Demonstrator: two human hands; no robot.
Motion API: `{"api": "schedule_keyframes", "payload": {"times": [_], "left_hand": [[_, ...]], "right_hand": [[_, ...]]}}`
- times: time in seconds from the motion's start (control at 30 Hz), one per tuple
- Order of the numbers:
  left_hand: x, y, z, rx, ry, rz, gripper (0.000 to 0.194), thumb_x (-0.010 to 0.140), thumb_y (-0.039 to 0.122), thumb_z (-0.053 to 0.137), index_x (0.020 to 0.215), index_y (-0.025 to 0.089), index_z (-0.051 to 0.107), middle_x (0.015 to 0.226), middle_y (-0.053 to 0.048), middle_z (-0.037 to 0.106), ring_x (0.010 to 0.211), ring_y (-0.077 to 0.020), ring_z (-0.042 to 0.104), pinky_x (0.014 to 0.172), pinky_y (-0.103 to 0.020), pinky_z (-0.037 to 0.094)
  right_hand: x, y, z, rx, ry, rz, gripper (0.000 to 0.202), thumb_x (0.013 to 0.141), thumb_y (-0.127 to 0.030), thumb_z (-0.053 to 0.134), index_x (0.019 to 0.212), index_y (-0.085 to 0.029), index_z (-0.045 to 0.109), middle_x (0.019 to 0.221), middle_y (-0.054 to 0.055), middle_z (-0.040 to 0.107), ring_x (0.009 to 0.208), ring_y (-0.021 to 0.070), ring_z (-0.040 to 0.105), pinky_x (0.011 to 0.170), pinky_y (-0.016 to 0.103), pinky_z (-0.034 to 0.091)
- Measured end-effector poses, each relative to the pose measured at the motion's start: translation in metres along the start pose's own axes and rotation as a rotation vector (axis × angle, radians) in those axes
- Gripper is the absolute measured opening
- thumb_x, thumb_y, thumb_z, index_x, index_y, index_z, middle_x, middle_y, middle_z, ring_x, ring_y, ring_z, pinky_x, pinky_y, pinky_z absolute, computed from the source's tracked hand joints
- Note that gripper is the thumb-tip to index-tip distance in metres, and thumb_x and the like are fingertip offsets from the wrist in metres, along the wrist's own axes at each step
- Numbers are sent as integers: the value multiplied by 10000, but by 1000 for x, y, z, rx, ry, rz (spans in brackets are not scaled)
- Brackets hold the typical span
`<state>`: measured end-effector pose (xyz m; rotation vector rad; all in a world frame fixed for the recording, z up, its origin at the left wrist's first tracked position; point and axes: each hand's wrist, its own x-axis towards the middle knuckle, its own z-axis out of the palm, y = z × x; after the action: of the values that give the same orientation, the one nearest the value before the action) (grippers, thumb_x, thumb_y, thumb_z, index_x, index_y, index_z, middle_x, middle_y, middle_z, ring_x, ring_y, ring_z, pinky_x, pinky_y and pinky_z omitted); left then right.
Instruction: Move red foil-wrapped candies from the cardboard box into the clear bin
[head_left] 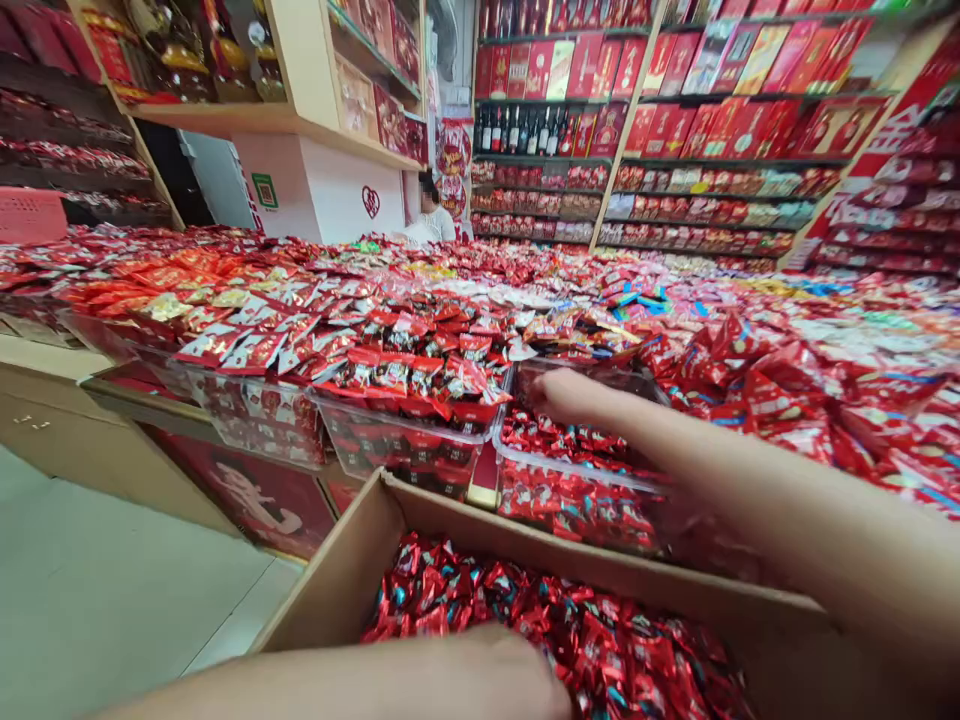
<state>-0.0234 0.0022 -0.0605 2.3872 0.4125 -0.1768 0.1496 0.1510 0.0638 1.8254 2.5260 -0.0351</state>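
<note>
Red-wrapped candies (600,640) fill the lower part of an open cardboard box (525,530) at the bottom of the view. My left hand (517,675) is down among these candies, blurred, its fingers hidden. Beyond the box, my right hand (562,395) reaches over a clear plastic bin (577,470) partly filled with similar red candies. Its fingers point down at the bin's back left and cannot be made out, nor can anything they hold.
Beside that bin stands another clear bin (405,440) heaped with red packets. More candy heaps (780,380) spread right and back. A person (435,222) is behind the display, before shelves of boxes and bottles (525,130).
</note>
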Motion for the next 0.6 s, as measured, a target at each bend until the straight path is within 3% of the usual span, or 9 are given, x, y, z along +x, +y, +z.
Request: {"api": "schedule_keyframes", "payload": {"times": [0.07, 0.13, 0.23, 0.27, 0.3, 0.33, 0.43, 0.53, 0.6], "left_hand": [[-1, 4, -9, 149, 75, -130, 52, 536, 203, 586, 568, 195, 546, 552, -33, 537, 577, -173, 515, 565, -264, 394], [-1, -1, -13, 184, 66, -260, 101, 481, 132, 598, 547, 182, 540, 551, -43, 539, 592, -187, 523, 591, -286, 402], [4, -16, -14, 156, 19, -352, 164, 417, 39, 584, 488, 166, 508, 507, -48, 521, 571, -214, 528, 593, -335, 405], [6, -20, -13, 146, 4, -379, 177, 401, 29, 587, 472, 164, 498, 488, -45, 513, 563, -220, 528, 594, -344, 406], [8, -23, -13, 139, -5, -407, 187, 390, 22, 590, 461, 163, 490, 475, -42, 506, 559, -224, 529, 595, -352, 406], [10, -26, -12, 133, -11, -434, 193, 384, 21, 596, 457, 163, 487, 469, -41, 503, 561, -228, 529, 599, -355, 405], [15, -27, -12, 129, -9, -494, 180, 400, 55, 617, 505, 161, 515, 537, -57, 540, 623, -239, 536, 627, -355, 401], [17, -26, -11, 120, -9, -525, 187, 427, 65, 618, 573, 158, 548, 654, -73, 575, 708, -232, 531, 675, -334, 387], [17, -26, -11, 106, -19, -537, 197, 429, 35, 606, 574, 157, 553, 666, -70, 575, 717, -221, 525, 687, -319, 375]], "right_hand": [[-12, -4, -19, -8, 39, -45, 115, 735, -186, 533, 767, -116, 618, 728, 57, 585, 754, 182, 541, 687, 282, 388], [-35, -12, -38, -15, 107, -88, 177, 758, -220, 484, 811, -123, 622, 733, 42, 571, 762, 181, 529, 694, 290, 363], [-90, -29, -54, -60, 464, -252, 189, 766, -241, 462, 793, -148, 624, 658, -9, 541, 645, 114, 514, 621, 253, 345], [-112, -35, -51, -25, 521, -311, 200, 783, -245, 439, 818, -157, 615, 664, -14, 541, 614, 95, 501, 610, 244, 339], [-133, -41, -45, 61, 554, -355, 195, 785, -259, 439, 806, -173, 612, 656, -16, 542, 569, 84, 487, 574, 230, 340], [-152, -45, -33, 161, 494, -354, 178, 786, -270, 449, 796, -193, 610, 655, -10, 547, 563, 92, 491, 566, 228, 351], [-191, -46, 22, 365, 174, -376, 146, 788, -235, 466, 816, -220, 609, 678, 18, 574, 589, 126, 518, 561, 232, 380], [-202, -32, 80, 452, -26, -303, 171, 802, -194, 436, 821, -198, 606, 696, 39, 590, 637, 149, 542, 591, 241, 397], [-201, -21, 107, 483, -98, -243, 164, 793, -189, 444, 795, -186, 608, 698, 43, 597, 657, 159, 552, 602, 242, 401]]}}
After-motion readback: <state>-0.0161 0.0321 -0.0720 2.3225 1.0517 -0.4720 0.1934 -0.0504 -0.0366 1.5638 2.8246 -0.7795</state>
